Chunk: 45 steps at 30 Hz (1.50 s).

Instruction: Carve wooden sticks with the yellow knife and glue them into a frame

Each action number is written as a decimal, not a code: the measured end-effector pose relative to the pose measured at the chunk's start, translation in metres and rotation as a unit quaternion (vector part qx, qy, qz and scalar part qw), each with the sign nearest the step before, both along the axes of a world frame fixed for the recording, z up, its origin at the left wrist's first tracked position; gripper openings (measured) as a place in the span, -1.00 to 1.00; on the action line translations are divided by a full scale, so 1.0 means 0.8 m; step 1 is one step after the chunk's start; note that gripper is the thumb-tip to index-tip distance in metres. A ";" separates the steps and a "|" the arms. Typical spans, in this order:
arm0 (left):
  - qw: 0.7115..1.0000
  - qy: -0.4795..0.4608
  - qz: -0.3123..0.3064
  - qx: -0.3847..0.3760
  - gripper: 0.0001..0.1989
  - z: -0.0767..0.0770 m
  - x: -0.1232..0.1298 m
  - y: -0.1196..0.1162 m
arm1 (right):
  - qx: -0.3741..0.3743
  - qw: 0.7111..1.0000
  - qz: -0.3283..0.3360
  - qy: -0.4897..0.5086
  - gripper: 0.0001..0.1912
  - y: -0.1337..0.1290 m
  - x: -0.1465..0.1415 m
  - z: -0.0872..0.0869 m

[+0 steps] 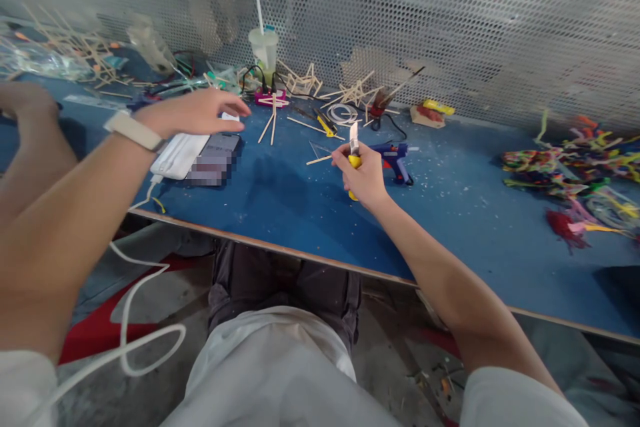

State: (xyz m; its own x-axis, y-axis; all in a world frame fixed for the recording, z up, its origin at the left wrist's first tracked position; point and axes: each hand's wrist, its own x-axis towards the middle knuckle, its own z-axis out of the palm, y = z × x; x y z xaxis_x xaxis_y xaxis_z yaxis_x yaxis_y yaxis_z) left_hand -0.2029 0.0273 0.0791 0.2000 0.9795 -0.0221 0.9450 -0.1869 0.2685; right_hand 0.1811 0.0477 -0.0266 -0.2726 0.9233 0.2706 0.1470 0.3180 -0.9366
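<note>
My right hand [366, 173] grips the yellow knife [355, 145] above the blue table [300, 220], blade pointing away from me, maybe so I don't get cut, while my left hand [207, 111] hangs near the phone [224, 145], bent fingers loose and, it seems, holding nothing.

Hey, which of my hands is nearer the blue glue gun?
Right. Your right hand, gripping a yellow-handled knife, is just left of the glue gun; your left hand is much farther left, near the phone.
</note>
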 end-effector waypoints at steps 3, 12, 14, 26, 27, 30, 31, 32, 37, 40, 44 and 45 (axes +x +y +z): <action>0.993 -0.065 -0.089 0.036 -0.54 -0.025 0.087 -0.008 | 0.009 1.000 -0.012 -0.005 -0.60 0.000 0.000 0.000; 0.976 -0.027 -0.175 0.128 -0.65 -0.090 0.208 -0.025 | 0.079 0.995 -0.057 -0.033 -0.74 -0.002 0.005 0.001; 0.976 -0.014 -0.150 0.157 -0.65 -0.092 0.188 -0.043 | 0.084 0.994 -0.055 -0.045 -0.75 -0.004 0.005 -0.001; 0.951 0.212 0.214 0.067 -0.42 -0.093 -0.043 -0.188 | 0.076 0.995 -0.039 -0.045 -0.70 -0.010 0.000 -0.005; 0.958 0.199 0.196 0.062 -0.40 -0.096 -0.051 -0.190 | 0.075 0.995 -0.040 -0.046 -0.69 -0.010 0.000 -0.004; 0.964 0.182 0.188 0.054 -0.33 -0.097 -0.061 -0.192 | 0.078 0.995 -0.045 -0.043 -0.68 -0.010 0.000 -0.002; 0.962 0.178 0.200 0.053 -0.33 -0.095 -0.061 -0.192 | 0.080 0.995 -0.045 -0.041 -0.69 -0.010 0.000 -0.002; 0.960 0.173 0.212 0.051 -0.37 -0.093 -0.060 -0.192 | 0.083 0.995 -0.045 -0.038 -0.71 -0.010 0.000 -0.002; 0.953 0.151 0.260 0.042 -0.39 -0.077 -0.055 -0.196 | 0.086 0.995 -0.041 -0.038 -0.76 -0.009 0.000 -0.003; 0.948 0.058 0.311 0.046 -0.30 -0.071 -0.059 -0.201 | 0.090 0.994 -0.043 -0.038 -0.75 -0.009 0.000 -0.003; 0.928 -0.001 0.369 0.052 -0.27 -0.071 -0.078 -0.206 | 0.091 0.995 -0.038 -0.032 -0.76 -0.010 -0.002 -0.003; 0.926 0.010 0.373 0.061 -0.29 -0.073 -0.084 -0.207 | 0.091 0.995 -0.037 -0.031 -0.76 -0.010 -0.002 -0.003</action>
State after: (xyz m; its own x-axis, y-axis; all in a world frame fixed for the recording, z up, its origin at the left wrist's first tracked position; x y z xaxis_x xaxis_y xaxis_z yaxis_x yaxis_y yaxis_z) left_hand -0.2701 -0.1382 0.0210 -0.5321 0.8405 0.1017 0.8281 0.4916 0.2694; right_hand 0.1795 0.0397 -0.0292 -0.2278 0.8786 0.4198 0.2320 0.4677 -0.8529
